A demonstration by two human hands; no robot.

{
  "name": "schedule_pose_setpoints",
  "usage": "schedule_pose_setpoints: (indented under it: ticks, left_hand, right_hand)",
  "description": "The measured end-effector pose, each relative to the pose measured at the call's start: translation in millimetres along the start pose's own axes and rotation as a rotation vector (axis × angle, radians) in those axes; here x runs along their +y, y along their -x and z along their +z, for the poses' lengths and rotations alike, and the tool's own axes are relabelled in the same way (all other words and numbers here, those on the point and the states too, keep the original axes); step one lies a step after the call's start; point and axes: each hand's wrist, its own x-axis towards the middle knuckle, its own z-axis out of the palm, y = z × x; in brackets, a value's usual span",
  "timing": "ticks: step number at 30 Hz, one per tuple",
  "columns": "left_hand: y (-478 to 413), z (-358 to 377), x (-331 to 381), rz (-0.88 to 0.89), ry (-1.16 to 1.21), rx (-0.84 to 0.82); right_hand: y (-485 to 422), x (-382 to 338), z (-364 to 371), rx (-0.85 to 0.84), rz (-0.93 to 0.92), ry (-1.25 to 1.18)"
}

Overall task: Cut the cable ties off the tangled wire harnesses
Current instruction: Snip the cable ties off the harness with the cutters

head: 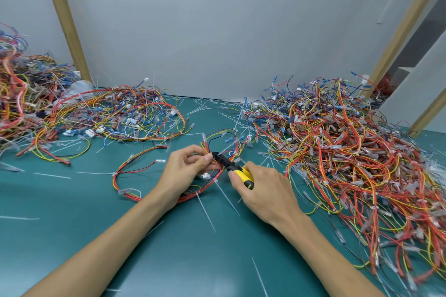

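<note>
A wire harness [130,171] of red, yellow and black wires, bound with white cable ties, lies looped on the green table [72,212] in the middle. My left hand [185,166] pinches a bundle of its wires between thumb and fingers. My right hand [263,190] grips yellow-and-black cutters [235,169]. The cutters' black jaws point left and sit at the wires right beside my left thumb. Two ties [198,193] with long white tails stick out of the harness just below my hands.
A big tangle of harnesses [350,152] covers the table's right side. Another heap [115,113] lies at the back left, and a taller one [17,94] at the far left. Loose white tie pieces [259,275] are scattered about. A grey wall with wooden posts [65,19] stands behind.
</note>
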Motion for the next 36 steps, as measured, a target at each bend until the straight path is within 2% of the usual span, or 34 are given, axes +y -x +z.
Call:
schedule_pose_setpoints:
  ticks: [13, 18, 36]
  left_hand:
    - [2.7, 2.2, 2.2, 0.014, -0.004, -0.007]
    - [1.4, 1.8, 2.5, 0.022, 0.000, 0.006]
    - [-2.9, -2.1, -2.3, -0.002, 0.021, -0.012]
  right_hand:
    - [-0.1, 5.3, -4.4, -0.009, 0.058, -0.070]
    - [1.4, 4.3, -3.1, 0.074, 0.021, 0.031]
    - [-0.8, 9.8, -2.1, 0.036, -0.052, -0.007]
